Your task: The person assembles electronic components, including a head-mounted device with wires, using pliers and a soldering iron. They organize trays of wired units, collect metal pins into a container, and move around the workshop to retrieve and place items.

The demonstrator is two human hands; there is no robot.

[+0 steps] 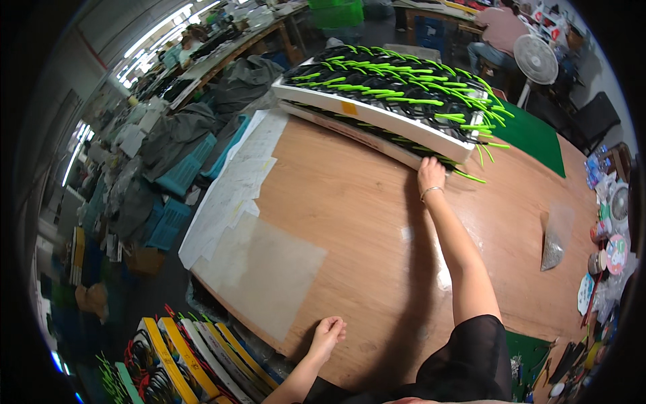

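Two long, shallow white trays, stacked one on the other, stand at the far side of the table. The upper tray (377,111) is full of black cords with bright green tips (404,81). The lower tray (356,135) juts out beneath it, with more green-tipped cords showing at its right end. My right hand (431,174) reaches far forward, its fingers closed at the lower tray's near right edge; the fingertips are partly hidden there. My left hand (328,335) hovers by the table's near left edge, fingers curled together, with nothing visible in them.
Paper sheets (232,182) and a translucent sheet (269,269) cover the table's left side. A plastic bag of small parts (554,242) lies right. Upright trays of cords (195,357) stand lower left, blue crates (188,165) beyond. A seated person (501,34) and a fan (535,59) are behind.
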